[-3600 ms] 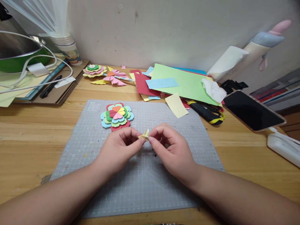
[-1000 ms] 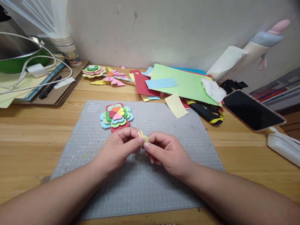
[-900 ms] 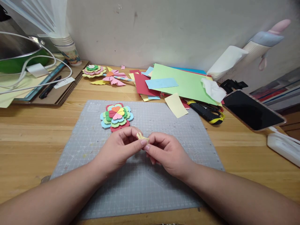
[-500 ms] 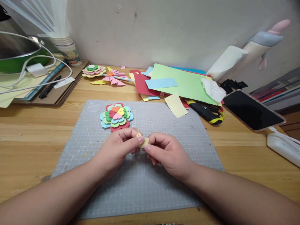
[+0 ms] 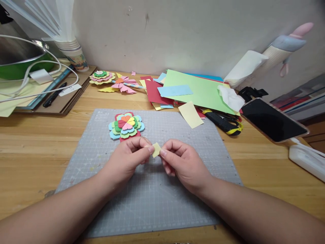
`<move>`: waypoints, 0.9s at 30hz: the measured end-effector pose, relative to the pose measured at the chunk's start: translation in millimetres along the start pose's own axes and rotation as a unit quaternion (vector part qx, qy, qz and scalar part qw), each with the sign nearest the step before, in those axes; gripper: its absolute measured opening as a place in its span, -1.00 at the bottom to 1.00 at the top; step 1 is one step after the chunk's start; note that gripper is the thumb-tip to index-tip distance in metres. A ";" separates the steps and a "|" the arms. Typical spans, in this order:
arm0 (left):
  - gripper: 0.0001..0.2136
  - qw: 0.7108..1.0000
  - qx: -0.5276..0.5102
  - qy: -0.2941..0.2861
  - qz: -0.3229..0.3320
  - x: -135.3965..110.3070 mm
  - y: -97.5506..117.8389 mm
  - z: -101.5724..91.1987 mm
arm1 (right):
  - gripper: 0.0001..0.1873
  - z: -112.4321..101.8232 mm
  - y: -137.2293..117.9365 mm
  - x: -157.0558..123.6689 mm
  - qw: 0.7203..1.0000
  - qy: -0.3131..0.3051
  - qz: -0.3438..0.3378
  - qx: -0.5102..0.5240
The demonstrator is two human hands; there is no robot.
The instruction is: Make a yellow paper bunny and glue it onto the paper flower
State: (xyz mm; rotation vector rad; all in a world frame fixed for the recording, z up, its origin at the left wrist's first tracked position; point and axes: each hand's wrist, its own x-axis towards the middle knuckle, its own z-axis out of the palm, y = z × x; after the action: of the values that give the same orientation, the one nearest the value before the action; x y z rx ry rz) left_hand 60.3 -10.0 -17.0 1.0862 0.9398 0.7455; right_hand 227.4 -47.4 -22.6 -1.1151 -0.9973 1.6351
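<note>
Far off to the left of your grip, there's the green pot point(image 5: 22, 69), with a patterned paper cup point(image 5: 79, 60) just to its right. Nearer, but well behind your fingers, a pink paper flower point(image 5: 124, 86) lies at the back of the table point(image 5: 88, 128). Now the layered flower point(image 5: 127, 125), bright and many-coloured, on the grey mat point(image 5: 152, 203) just beyond your left hand point(image 5: 129, 157). That hand has thumb and finger pinched together on the left corner of a small pale-yellow paper point(image 5: 156, 150), its flat face tilted up at you, right between your hands, above the mat. Your right hand point(image 5: 184, 161) matches it, thumb and finger nipping the right corner, other fingers curled under. Past that grip, behind and right: a cream sheet point(image 5: 191, 115), a big green sheet point(image 5: 203, 93), and, farthest right, a dark-screened phone point(image 5: 275, 119).
</note>
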 end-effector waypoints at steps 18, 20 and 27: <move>-0.85 0.994 -0.034 -0.106 0.007 -0.8 6.0 1.9 | -0.73 2.3 -5.1 -2.2 1.000 -0.002 -0.012 0.013; -0.85 0.990 -0.057 -0.133 0.005 -0.4 5.4 1.5 | -0.73 1.8 -4.1 -1.6 0.999 -0.015 -0.010 0.033; -0.86 0.991 -0.055 -0.120 0.000 -0.4 4.5 2.6 | -0.75 1.5 -3.0 0.4 0.999 -0.016 -0.012 0.047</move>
State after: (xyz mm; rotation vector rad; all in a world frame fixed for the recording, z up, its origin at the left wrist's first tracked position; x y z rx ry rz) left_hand 62.3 -10.0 -12.2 1.0525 0.6878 0.6423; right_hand 226.6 -46.4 -19.5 -1.0130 -0.9412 1.6686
